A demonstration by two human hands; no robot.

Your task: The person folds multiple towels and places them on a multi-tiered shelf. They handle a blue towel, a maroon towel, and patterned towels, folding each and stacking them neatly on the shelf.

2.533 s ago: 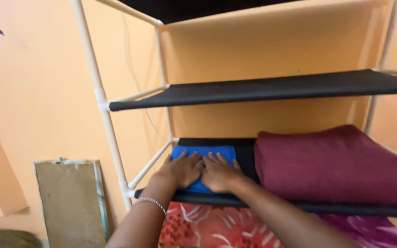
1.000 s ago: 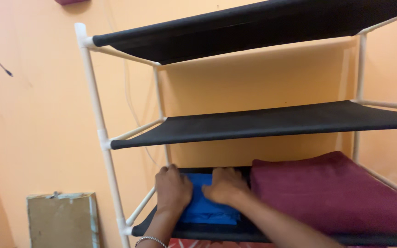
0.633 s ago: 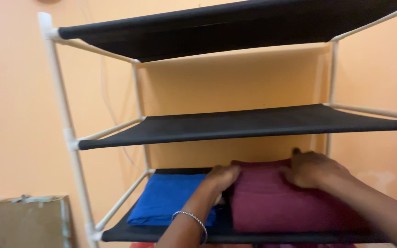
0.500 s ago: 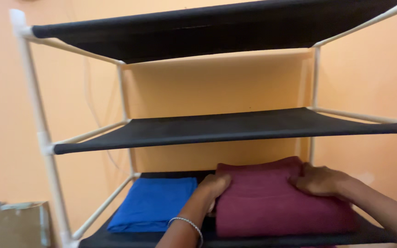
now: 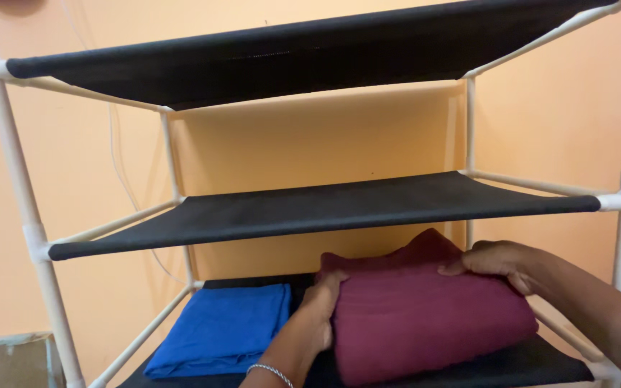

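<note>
1. Head view: your left hand [image 5: 319, 310] presses flat against the left side of the maroon cloth [image 5: 425, 316], fingers together along its edge. The fingertips sink between the cloth and the shelf behind, so you cannot see where they end.
2. Your right hand [image 5: 501, 260] lies over the cloth's upper right edge, fingers curled down onto the fold. The thumb is hidden behind the hand, so whether it pinches the fabric underneath cannot be told.
3. The cloth is a thick folded bundle on the bottom shelf [image 5: 533, 359], right half. Its back corner rises toward the middle shelf [image 5: 325, 212]; whether it touches that shelf is unclear. Its underside is hidden, so you cannot tell whether it rests fully on the shelf or is partly lifted.
4. The blue cloth [image 5: 221, 339] lies flat on the same shelf, left of the maroon one and apart from it, with a dark gap between them. Your left forearm covers its front right corner.
5. A bracelet [image 5: 271, 371] rings your left wrist, and the lower frame edge cuts it off partly.
6. The top shelf [image 5: 289, 61] runs across the upper frame, and its right end is cut off.
7. At the lower left a brown board [image 5: 1, 359] shows only its top, too little to make out.
</note>
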